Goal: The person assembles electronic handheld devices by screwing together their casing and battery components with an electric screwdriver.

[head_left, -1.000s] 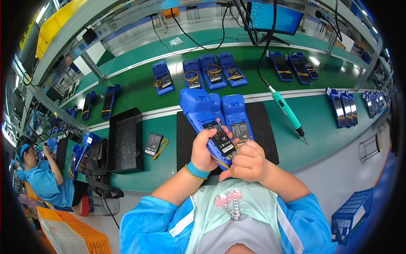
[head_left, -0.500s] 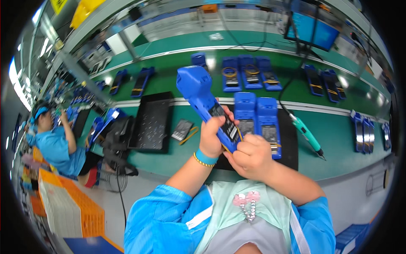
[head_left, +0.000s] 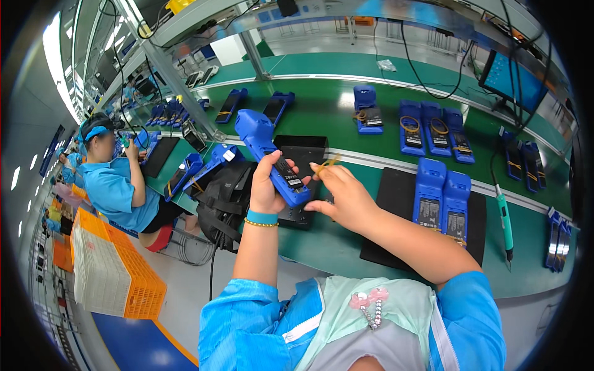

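Note:
My left hand (head_left: 266, 188) is closed around a blue handheld terminal (head_left: 255, 128), tilted with its thick head up and to the left. A black battery (head_left: 287, 174) with a printed label shows in the terminal's back. Just right of the terminal, my right hand (head_left: 354, 203) pinches a yellow rubber band (head_left: 329, 164) between thumb-side fingertips, apart from the terminal. The thumb of that hand points toward the terminal's lower end. Two more blue terminals (head_left: 430, 180) lie side by side on a black mat (head_left: 391, 201) to the right.
Behind the held terminal lies a black tray (head_left: 306, 146), partly hidden. A black bag (head_left: 226, 201) hangs at the bench's left edge. On the right is a teal electric screwdriver (head_left: 504, 219). Several banded terminals (head_left: 411, 139) line the green shelf. A co-worker (head_left: 114, 182) sits at the left.
The rubber band has come off the terminal's lower end and is now in my right hand, which has moved away from it. The view has swung left; the terminal is now before the tray.

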Demonstrator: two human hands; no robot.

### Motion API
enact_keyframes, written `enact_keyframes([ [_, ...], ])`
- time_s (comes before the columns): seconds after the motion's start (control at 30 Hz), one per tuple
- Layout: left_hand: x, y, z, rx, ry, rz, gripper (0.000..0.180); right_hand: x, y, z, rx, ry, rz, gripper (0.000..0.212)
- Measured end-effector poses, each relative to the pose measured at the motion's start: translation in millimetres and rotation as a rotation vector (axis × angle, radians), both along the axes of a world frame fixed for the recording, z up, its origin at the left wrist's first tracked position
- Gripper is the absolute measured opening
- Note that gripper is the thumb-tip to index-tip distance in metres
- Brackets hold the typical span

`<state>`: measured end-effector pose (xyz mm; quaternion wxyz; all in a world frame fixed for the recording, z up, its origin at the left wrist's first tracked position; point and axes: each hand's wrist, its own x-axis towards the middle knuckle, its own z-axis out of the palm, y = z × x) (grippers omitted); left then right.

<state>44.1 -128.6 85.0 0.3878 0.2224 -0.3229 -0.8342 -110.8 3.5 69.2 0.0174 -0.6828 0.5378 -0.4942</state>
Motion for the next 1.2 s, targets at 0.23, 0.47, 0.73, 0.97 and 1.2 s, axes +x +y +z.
enact_keyframes([
  [0.23, 16.8, -25.0, -10.5, -0.015, -0.057, -0.013, 0.032, 21.3, -35.2, -0.2, -0.1, 0.06, 0.171, 0.045],
  [0.47, 23.5, -33.0, -13.7, -0.092, -0.281, 0.149, 0.038, 36.4, -45.9, -12.4, -0.053, -0.011, 0.196, 0.036],
  [0.73, 25.3, -37.0, -1.2, -0.341, -0.63, 0.144, 0.063, 49.9, -47.2, -21.4, 0.14, -0.233, 0.086, 0.039],
  [0.97, 25.2, -50.9, 2.1, -0.385, -0.793, 0.139, 0.077, 50.1, -54.0, -26.0, 0.303, -0.526, 0.08, 0.038],
  [1.2, 24.7, -70.8, -15.3, -0.579, -1.216, 0.17, 0.1, 45.5, -66.5, -34.8, 0.417, -0.745, 0.15, 0.038],
])
